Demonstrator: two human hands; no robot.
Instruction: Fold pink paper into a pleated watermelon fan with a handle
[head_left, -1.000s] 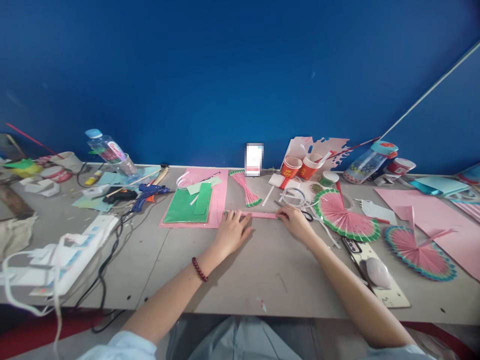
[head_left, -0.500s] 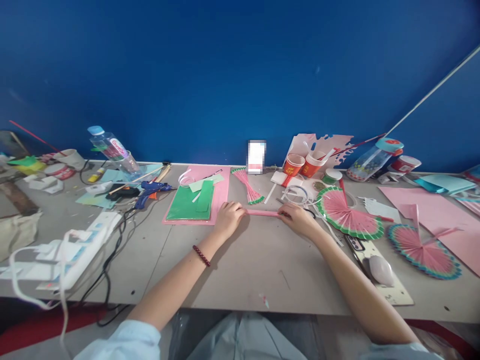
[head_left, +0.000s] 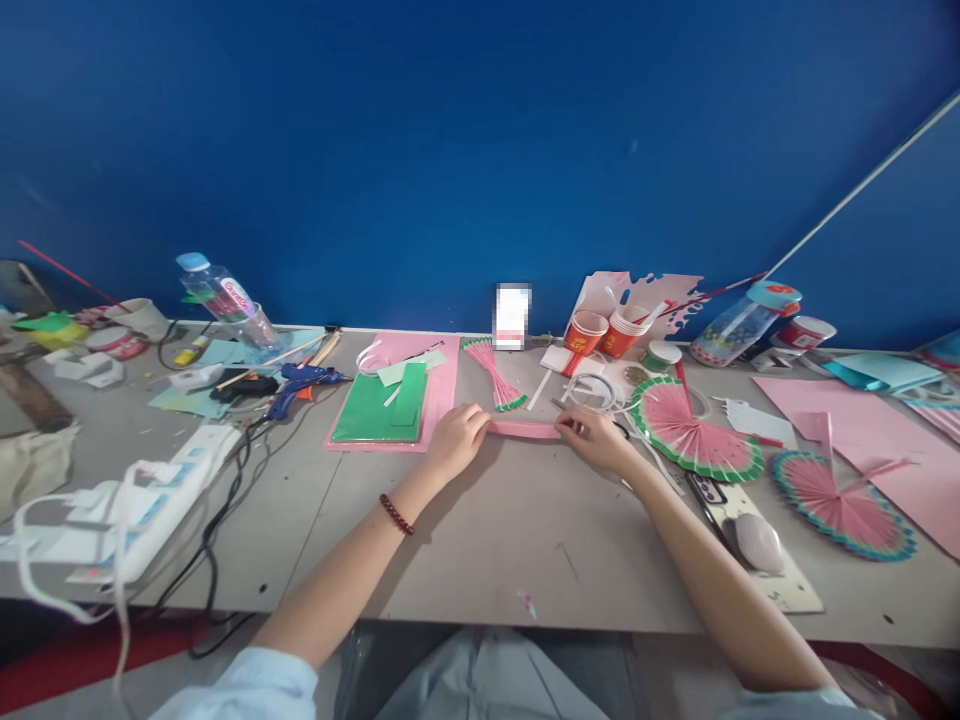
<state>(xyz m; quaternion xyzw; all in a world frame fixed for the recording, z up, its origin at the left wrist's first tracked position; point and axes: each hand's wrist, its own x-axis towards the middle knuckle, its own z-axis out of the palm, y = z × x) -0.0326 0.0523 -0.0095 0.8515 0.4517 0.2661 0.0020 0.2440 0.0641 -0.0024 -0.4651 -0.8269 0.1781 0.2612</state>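
Observation:
A narrow pink folded paper strip stretches between my two hands, just above the grey table. Its left end is pinched in my left hand, its right end in my right hand. The fingers of both hands are closed; the very ends of the strip are hidden by them. Just behind the strip lies a pleated pink paper piece with green edges, gathered at its middle. To the right of my right hand is a half-spread pink paper fan with a green rim.
Left of my hands, green paper sheets lie on pink paper. Further left are a blue glue gun and a white power strip. Paper cups, another pink fan and a computer mouse stand or lie to the right.
The pink strip now shows a wider, flatter face between my hands. My right hand's fingers have shifted slightly at its end. The whole view has moved a little.

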